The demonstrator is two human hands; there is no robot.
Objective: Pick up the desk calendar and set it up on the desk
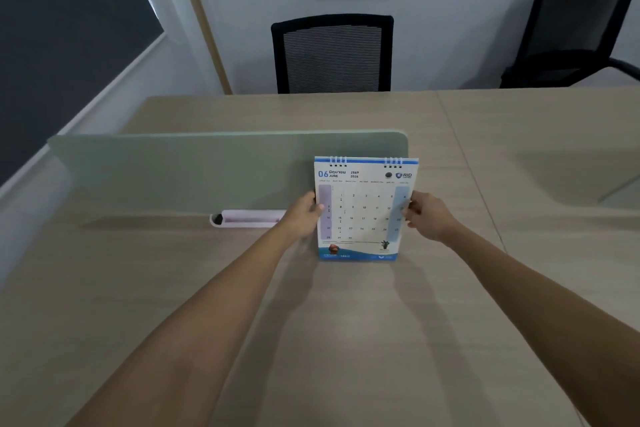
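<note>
A white and blue spiral-bound desk calendar (363, 215) stands upright on the light wooden desk (311, 340), its June page facing me and its bottom edge touching the desktop. My left hand (304, 215) grips its left edge with the thumb on the page. My right hand (429, 217) grips its right edge the same way. The calendar's back and stand are hidden behind the page.
A pale green divider panel (207, 170) runs across the desk just behind the calendar. A white cable port cover (247, 218) lies at its base, left of my left hand. Two black mesh chairs (332, 54) (571, 35) stand beyond the desk.
</note>
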